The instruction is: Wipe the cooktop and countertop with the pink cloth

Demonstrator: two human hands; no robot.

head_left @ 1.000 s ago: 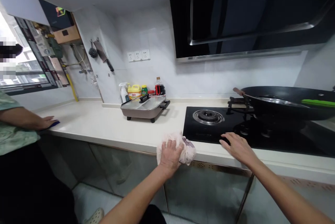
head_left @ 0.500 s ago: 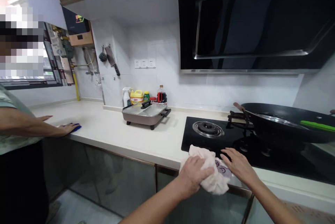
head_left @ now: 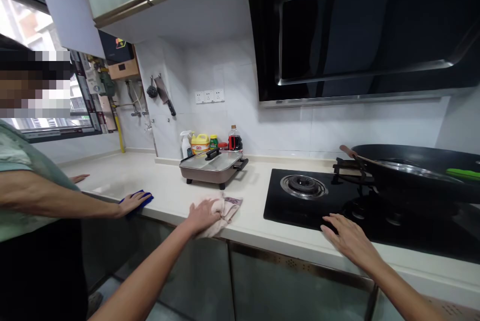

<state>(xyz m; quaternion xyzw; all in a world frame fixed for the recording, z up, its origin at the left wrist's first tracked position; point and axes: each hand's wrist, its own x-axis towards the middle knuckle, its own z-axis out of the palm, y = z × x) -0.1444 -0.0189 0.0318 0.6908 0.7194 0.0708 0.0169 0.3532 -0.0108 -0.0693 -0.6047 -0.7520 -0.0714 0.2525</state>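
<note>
My left hand presses a pale pink cloth onto the white countertop, close to its front edge. Part of the cloth hangs over that edge, and the hand is slightly blurred. An electric skillet with a glass lid stands just behind it. My right hand rests at the front edge of the black gas stove, fingers stretched out, with nothing in it.
At the left, another person's hand lies on a blue cloth on the counter. A large black wok sits on the right burner. Bottles stand behind the skillet. A cleaver hangs on the wall, and a range hood overhangs the stove.
My left hand has moved left with the pink cloth, from the stove's front edge to the counter before the skillet. My right hand stays by the stove. The other person's blue cloth has shifted right.
</note>
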